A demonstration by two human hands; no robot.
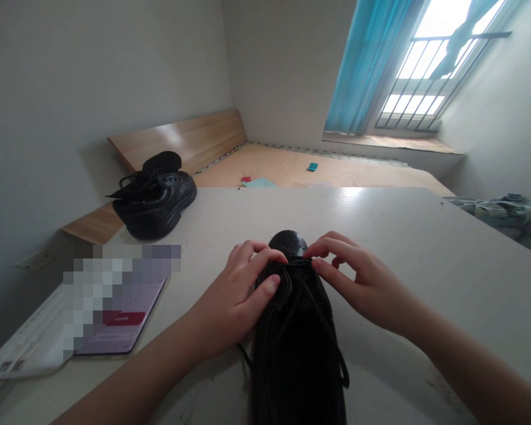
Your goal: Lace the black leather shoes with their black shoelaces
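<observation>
Black pebbled leather covers the toe of the lace-up shoe (292,336), which sits mid-table on the pale laminate table top (429,265), toe pointing away from the wearer. Thin black laces (328,333) run slackly along its throat and hang down the side. The left hand (232,301) lies over the lacing, with its fingers (265,255) curled across the top and the thumb closed against the tongue, clamping it. The right hand (363,283) comes in from the opposite side, its fingertips (318,251) touching the lace at the top of the throat; whether the lace is pinched cannot be determined. A second black shoe (154,200) with loose laces stands near the far left table edge. A paper booklet (119,319), partly pixelated, lies at the near left edge. Crumpled patterned cloth (498,218) lies beyond the right edge.
</observation>
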